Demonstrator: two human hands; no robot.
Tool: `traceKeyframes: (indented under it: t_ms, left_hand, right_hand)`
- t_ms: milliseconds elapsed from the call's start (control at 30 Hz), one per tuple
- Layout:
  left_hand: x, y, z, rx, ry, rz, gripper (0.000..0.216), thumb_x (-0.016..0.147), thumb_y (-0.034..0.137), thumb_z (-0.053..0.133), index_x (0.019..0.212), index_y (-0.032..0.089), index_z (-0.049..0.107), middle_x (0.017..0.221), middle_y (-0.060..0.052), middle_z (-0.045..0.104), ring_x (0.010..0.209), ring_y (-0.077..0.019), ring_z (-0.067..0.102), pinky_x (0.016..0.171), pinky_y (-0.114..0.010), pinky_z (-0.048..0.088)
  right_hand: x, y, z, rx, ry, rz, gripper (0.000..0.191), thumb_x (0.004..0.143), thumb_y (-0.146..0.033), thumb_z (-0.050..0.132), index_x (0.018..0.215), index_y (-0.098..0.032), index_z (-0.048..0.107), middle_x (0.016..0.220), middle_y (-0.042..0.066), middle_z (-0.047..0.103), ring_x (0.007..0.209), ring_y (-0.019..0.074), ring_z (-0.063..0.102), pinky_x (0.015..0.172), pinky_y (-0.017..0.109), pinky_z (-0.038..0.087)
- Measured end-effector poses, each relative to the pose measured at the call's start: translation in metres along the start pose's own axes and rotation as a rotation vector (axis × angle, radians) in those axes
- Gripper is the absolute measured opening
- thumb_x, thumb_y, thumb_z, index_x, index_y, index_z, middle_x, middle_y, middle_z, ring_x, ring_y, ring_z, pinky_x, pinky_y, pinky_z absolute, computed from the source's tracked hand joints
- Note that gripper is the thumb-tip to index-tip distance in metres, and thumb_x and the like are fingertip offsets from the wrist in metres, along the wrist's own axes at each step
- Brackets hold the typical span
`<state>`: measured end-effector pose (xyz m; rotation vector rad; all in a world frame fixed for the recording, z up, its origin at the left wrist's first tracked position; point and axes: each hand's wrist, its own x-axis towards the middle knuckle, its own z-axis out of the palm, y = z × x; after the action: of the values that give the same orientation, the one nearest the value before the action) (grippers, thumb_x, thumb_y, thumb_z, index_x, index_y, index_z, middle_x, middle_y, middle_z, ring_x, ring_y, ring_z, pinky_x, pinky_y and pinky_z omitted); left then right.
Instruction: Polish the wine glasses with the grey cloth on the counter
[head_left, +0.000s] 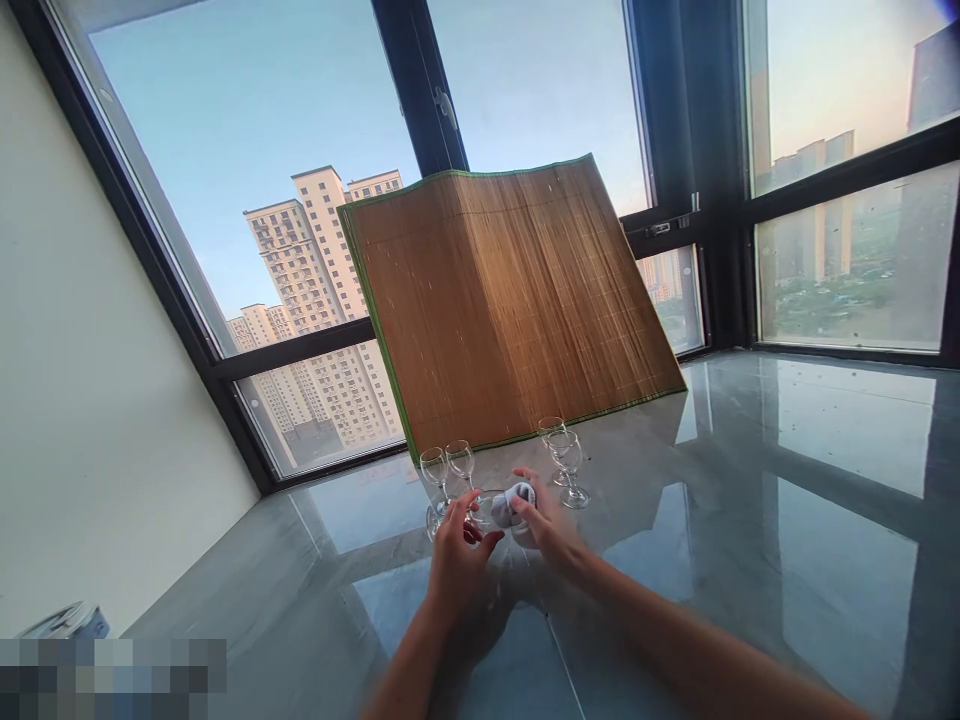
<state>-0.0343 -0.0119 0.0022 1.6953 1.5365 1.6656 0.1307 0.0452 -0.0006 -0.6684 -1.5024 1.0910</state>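
Observation:
My right hand [551, 525] is closed on a small white-and-grey cloth [514, 503], bunched between thumb and fingers. Just left of the cloth, faint clear outlines show a wine glass [484, 508], tilted on its side between my hands. My left hand [461, 550] curls around this glass with the thumb apart from the fingers; its exact grip is partly hidden. Beyond my left hand stand two clear wine glasses, one [433, 467] beside the other [460, 460]. Past my right hand are two more, a nearer glass [568, 460] overlapping a farther one [551, 428].
A brown bamboo mat [510, 310] with green edging leans upright against the window frame [424, 90] behind the glasses. Glossy grey tile [712, 590] reflects the windows. A white wall [90, 400] rises at the left, with a partly cropped object [71, 622] at its foot.

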Motion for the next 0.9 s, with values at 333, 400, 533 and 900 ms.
traceKeyframes:
  t_ms: [333, 400, 533, 900]
  left_hand:
    - [0.001, -0.004, 0.000, 0.139, -0.055, 0.066, 0.056, 0.066, 0.028, 0.082, 0.121, 0.029, 0.068, 0.100, -0.004, 0.066, 0.063, -0.0162, 0.053, 0.068, -0.032, 0.046]
    - [0.001, -0.003, -0.001, 0.128, -0.056, 0.058, 0.056, 0.066, 0.029, 0.083, 0.120, 0.030, 0.068, 0.102, -0.003, 0.066, 0.062, -0.0151, 0.052, 0.067, -0.031, 0.047]
    - [0.000, -0.003, -0.001, 0.147, -0.047, 0.067, 0.055, 0.067, 0.029, 0.082, 0.120, 0.030, 0.068, 0.101, -0.003, 0.066, 0.060, -0.0145, 0.052, 0.067, -0.031, 0.046]
    - [0.001, -0.003, -0.004, 0.387, -0.007, 0.102, 0.051, 0.076, 0.029, 0.069, 0.126, 0.023, 0.061, 0.107, -0.005, 0.066, 0.066, -0.0166, 0.057, 0.072, -0.035, 0.049]
  right_hand:
    - [0.005, 0.019, 0.003, -0.224, 0.202, -0.110, 0.065, 0.068, -0.015, 0.048, 0.132, -0.025, 0.037, 0.111, 0.006, 0.053, 0.100, 0.0210, 0.057, 0.095, 0.038, 0.046]
    - [0.004, 0.016, 0.003, -0.245, 0.183, -0.124, 0.063, 0.070, -0.016, 0.050, 0.131, -0.024, 0.039, 0.104, 0.005, 0.054, 0.092, 0.0206, 0.058, 0.090, 0.038, 0.048]
    - [0.004, 0.007, 0.001, -0.185, 0.097, -0.077, 0.053, 0.072, -0.020, 0.053, 0.124, -0.022, 0.047, 0.088, 0.002, 0.058, 0.079, 0.0204, 0.060, 0.078, 0.035, 0.049]
    - [0.002, -0.007, -0.006, -0.044, -0.251, 0.080, 0.070, 0.064, -0.017, 0.054, 0.133, -0.016, 0.048, 0.114, 0.009, 0.066, 0.102, 0.0249, 0.061, 0.092, 0.039, 0.046]
